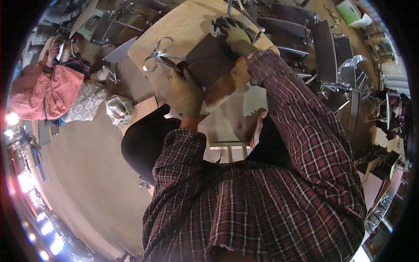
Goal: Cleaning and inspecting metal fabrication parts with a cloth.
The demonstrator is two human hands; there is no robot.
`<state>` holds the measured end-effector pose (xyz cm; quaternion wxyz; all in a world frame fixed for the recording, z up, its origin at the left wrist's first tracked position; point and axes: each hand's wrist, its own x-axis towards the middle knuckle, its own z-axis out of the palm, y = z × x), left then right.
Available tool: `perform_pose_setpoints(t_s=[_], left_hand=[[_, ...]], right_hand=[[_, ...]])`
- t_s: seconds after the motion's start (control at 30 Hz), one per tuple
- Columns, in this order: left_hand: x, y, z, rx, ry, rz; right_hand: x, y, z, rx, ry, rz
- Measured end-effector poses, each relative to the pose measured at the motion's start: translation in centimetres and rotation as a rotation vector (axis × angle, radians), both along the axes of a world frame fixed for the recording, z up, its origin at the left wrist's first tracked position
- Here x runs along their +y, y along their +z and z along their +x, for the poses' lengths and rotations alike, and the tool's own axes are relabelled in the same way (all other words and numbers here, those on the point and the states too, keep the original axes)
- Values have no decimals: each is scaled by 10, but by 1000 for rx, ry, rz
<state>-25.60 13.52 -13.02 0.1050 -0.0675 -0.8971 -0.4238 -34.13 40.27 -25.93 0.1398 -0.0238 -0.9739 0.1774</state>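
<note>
"Fingers of the left hand point up toward the dark sheet, don't they?"

"Yes, they lie bent along its left side, in a pale glove. Whether they pinch anything is hard to tell, since the tips merge with the dark part there."

"And the right hand?"

"It reaches over the far right part of the sheet, gloved as well, with the fingers curled. Something grey and black shows at their ends, but whether that is part of the glove or a thing being held can't be made out."

"So where does the sheet itself lie?"

"Flat on the worn wooden tabletop, between the two hands. A brown patch marks the wood toward the near edge."

"What is that shiny thing beside the left hand?"

"It looks like a pair of metal scissors, with the looped handles pointing left and the other end toward the sheet."

"Anyone nearby?"

"Off to the left sits another person in a red checked shirt, near a clear plastic bag. Grey panels crowd the floor on the right."
</note>
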Motion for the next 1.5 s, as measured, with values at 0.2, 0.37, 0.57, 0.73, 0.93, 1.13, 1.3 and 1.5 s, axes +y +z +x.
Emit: perform_pose_setpoints(t_s=[0.2,0.37,0.57,0.73,0.93,1.13,1.3,1.5], left_hand=[[-47,14,1,-86,108,66],[-35,-21,-12,-4,-9,108],[-30,-59,-28,-39,-84,309],[-73,-97,-40,-276,-180,473],[-33,-88,12,-111,217,922],[-70,-128,-24,11,-88,964],[-71,-87,-4,-202,-39,799],[-149,-13,-25,-185,261,768]], right_hand=[[-170,71,107,71,695,-130],[-111,75,120,50,548,-12],[-179,61,146,179,233,-706],[-226,95,126,-188,156,-449],[-206,98,107,176,-29,-732],[-283,162,128,119,110,-1363],[-246,128,116,-80,87,-1415],[-279,97,127,-193,250,-1762]])
